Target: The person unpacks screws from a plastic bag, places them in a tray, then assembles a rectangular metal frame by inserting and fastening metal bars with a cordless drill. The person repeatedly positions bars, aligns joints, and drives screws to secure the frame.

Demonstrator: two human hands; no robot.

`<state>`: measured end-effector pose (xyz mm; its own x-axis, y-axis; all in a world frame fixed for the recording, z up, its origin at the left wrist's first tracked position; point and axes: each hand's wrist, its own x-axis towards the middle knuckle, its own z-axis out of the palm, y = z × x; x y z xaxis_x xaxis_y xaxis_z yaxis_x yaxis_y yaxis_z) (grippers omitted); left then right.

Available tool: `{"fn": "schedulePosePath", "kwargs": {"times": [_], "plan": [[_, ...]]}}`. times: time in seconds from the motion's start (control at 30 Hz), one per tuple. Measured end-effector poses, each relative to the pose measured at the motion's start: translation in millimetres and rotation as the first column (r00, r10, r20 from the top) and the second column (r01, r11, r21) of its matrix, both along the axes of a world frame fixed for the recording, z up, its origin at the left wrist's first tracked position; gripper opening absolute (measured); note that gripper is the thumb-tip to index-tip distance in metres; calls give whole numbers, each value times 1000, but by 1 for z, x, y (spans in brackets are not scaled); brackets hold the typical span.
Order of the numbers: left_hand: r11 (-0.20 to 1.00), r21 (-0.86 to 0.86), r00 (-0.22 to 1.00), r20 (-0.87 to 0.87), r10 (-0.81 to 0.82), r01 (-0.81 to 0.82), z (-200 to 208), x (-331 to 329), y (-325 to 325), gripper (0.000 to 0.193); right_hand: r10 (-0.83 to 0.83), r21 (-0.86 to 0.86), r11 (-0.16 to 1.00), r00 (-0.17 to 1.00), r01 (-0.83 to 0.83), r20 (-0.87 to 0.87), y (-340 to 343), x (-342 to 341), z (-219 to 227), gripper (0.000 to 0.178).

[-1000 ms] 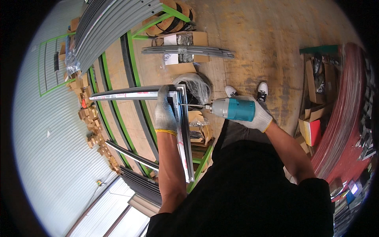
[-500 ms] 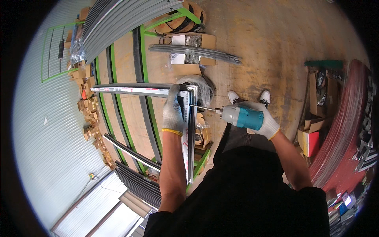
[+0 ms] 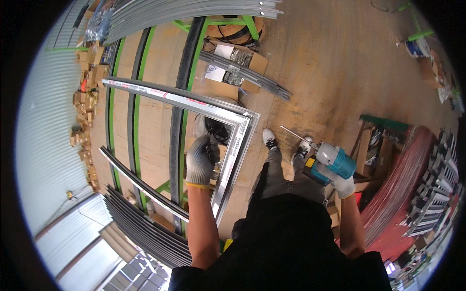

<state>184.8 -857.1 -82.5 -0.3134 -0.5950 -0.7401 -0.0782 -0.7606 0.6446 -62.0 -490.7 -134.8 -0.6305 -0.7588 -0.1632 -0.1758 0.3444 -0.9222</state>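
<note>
My right hand [image 3: 342, 185], in a white knit glove, grips a teal and grey cordless drill [image 3: 336, 158]. Its long thin bit points up and left, apart from any workpiece. My left hand [image 3: 200, 162], gloved with dark patches at the fingers, is curled inside the corner of a window frame [image 3: 238, 140]. Whether those fingers hold a small dark part cannot be made out. The frame is grey, with printed white film along its faces, and lies across a rack. Its far side rail [image 3: 145, 186] rests on the same rack.
Green rack bars with black padding [image 3: 179, 126] run under the frame. Grey profiles [image 3: 189, 17] are stacked at the top, dark profiles [image 3: 145, 228] at lower left. An open carton [image 3: 225, 72] stands on the floor beyond; a red bundle of strips [image 3: 398, 189] lies right.
The drill has come away from the frame and swung right and down with my right hand. My left hand has left the frame's corner and curled inside it. The view has shifted.
</note>
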Motion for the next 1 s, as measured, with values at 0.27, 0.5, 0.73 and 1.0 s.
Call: {"fn": "schedulePosePath", "kwargs": {"times": [0.27,0.5,0.73,1.0], "plan": [[962,-59,946,-206,251,-268,47,15,45,17,-34,26,999,958,27,284,-48,-53,30,42],[974,21,944,-241,226,-227,86,-32,113,22,345,-145,937,911,-319,226,-132,-140,31,47],[716,395,761,-59,646,-576,41,-123,178,32,713,-84,688,649,-721,266,-234,-213,2,56],[339,335,208,-371,905,-879,-6,-183,160,30,924,-3,303,293,-953,247,-285,-229,-34,75]]}}
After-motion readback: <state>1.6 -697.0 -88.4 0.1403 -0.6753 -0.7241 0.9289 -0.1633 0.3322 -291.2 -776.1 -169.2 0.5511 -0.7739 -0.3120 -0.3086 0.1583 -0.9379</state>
